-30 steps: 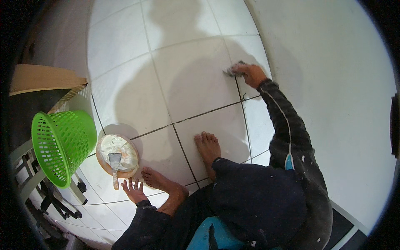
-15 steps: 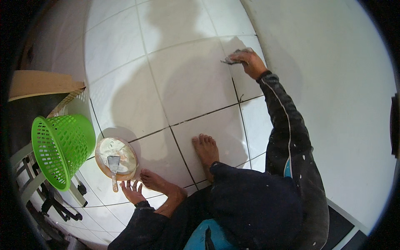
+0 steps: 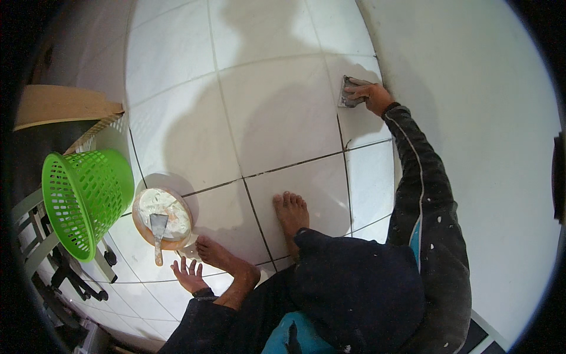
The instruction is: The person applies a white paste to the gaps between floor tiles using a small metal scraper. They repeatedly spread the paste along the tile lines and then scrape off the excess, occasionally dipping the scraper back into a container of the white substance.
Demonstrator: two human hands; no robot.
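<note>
- Sponge pad (image 3: pixel 352 92): a small grey block, seen from the head view pressed flat on the white floor tile (image 3: pixel 277 118) at the far right, right beside the wall (image 3: pixel 471 118) and on the grout line (image 3: pixel 342 141) that runs toward the person.
- Right hand (image 3: pixel 371 94) lies over the pad's near edge, fingers stretched flat across its top and pushing down; it is not a pinch.
- Handling, as a guess: light, soft and squashy, likely damp and a little slick, not fragile. A flat palm on top, or fingers wrapped round the short sides, would hold it best.
- Long axis: runs roughly up-and-down in the picture, along the grout line, with the far end pointing away from the person.
- Left hand (image 3: pixel 190 272) rests spread, palm down, on the floor by the left foot (image 3: pixel 227 259), holding nothing.
- Nearby stands a round bowl (image 3: pixel 163 219) of white paste with a putty knife (image 3: pixel 158 233) across it, and a green basket (image 3: pixel 85 197) on its side.
</note>
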